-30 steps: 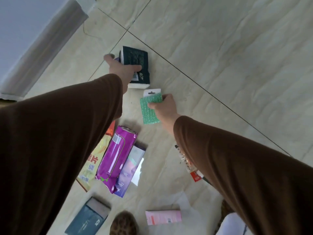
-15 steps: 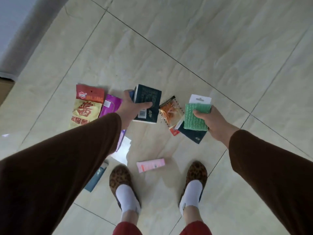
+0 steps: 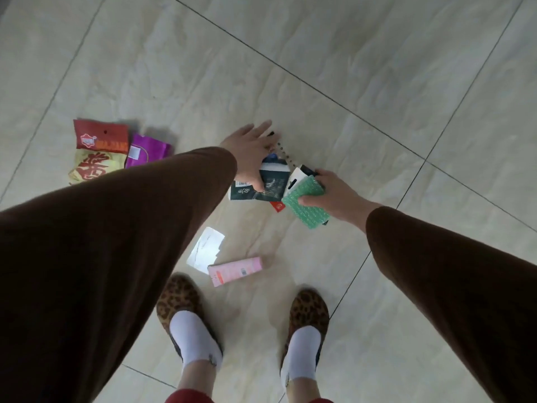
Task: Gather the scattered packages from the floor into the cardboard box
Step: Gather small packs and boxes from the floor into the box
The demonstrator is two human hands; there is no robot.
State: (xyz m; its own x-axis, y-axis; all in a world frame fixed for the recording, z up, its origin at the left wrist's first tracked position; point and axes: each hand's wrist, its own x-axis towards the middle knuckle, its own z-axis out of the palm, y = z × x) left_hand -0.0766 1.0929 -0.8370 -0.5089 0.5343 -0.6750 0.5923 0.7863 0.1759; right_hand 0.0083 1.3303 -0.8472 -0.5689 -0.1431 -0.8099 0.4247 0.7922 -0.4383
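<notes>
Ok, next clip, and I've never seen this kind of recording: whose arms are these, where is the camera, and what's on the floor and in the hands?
There is no machine here. A person wears a camera on the head, looking down at their own brown-sleeved arms and leopard-print slippers.

The left hand holds a dark green box with its thumb, fingers spread. The right hand grips a green bubble-textured packet, with other dark items behind it that are hard to make out.

On the tiled floor lie a red and yellow snack bag, a purple pouch, a pink box and a clear wrapper. No cardboard box is in view.
</notes>
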